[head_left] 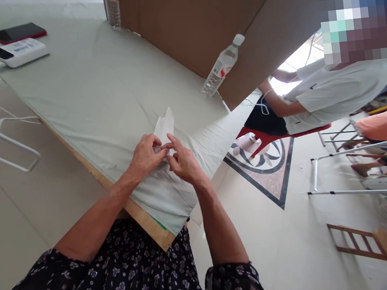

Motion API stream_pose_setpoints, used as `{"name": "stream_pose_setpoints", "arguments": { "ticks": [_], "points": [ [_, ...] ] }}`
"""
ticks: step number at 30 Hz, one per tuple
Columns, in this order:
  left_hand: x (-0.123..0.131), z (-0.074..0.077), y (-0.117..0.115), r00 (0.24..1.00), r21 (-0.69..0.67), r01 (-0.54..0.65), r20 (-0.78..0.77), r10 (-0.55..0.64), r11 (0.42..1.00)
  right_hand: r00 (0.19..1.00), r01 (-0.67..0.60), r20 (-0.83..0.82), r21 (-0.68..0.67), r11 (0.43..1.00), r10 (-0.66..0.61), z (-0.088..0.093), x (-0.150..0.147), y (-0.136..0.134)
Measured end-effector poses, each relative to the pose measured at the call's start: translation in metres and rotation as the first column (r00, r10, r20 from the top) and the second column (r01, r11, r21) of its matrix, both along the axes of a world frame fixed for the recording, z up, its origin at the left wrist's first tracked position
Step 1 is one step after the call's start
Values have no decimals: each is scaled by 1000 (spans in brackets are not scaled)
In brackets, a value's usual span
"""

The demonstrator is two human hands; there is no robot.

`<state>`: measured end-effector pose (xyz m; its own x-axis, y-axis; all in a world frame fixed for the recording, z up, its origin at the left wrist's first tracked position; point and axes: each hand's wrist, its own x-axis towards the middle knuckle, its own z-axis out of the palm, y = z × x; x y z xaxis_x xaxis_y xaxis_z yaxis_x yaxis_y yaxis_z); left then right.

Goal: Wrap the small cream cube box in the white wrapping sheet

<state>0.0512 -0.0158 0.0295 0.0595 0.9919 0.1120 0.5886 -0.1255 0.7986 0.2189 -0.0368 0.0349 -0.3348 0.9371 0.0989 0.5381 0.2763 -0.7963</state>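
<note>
A crumpled piece of thin white paper (165, 124), perhaps tissue, stands up from the cloth-covered table near its front corner. My left hand (148, 155) pinches its lower part, fingers bent and thumb pressed in. From the other side my right hand (183, 159) meets it, index finger stretched over toward the left fingertips, its thumb and other fingers curled at the paper. Both hands' fingertips nearly touch each other. What lies between them, beyond the paper, is hidden.
Beyond my hands a clear plastic bottle (222, 69) stands against a large cardboard box (181, 31); another bottle (113, 10) is farther left. A phone (19, 32) and a white device with a cable (21, 52) lie far left. A person in a white shirt (339, 88) sits at right.
</note>
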Motion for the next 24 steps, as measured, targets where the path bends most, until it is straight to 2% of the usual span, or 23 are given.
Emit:
{"name": "stream_pose_setpoints", "arguments": {
  "ticks": [1, 3, 6, 11, 13, 16, 19, 24],
  "points": [
    [1, 0, 1, 1000, -10, 12, -7, -12, 1000, 997, 6, -70, -40, 999, -9, -1, 5, 3],
    [1, 0, 1, 999, -21, 32, -20, -32, 999, 979, 104, -172, -62, 993, -113, -5, 14, 11],
    [1, -2, -2, 999, -10, 34, -32, -34, 999, 945, 285, -180, 48, 957, -272, -13, 15, 26],
    [1, -4, -7, 993, 57, 66, -104, -59, 996, 974, 227, -16, 156, 961, -228, -24, 3, 43],
    [1, -6, -7, 987, 53, 88, -139, -80, 995, 957, 291, -31, 154, 944, -290, -26, 6, 43],
    [1, -10, -6, 987, 59, 82, -142, -73, 995, 913, 402, -93, 30, 915, -398, -28, 19, 44],
    [1, -14, -7, 991, 90, 68, -124, -57, 994, 917, 364, -116, -153, 919, -382, -30, 25, 53],
    [0, -14, -9, 991, 100, 80, -113, -69, 992, 941, 317, -62, -174, 932, -331, -33, 7, 86]
  ]
}}
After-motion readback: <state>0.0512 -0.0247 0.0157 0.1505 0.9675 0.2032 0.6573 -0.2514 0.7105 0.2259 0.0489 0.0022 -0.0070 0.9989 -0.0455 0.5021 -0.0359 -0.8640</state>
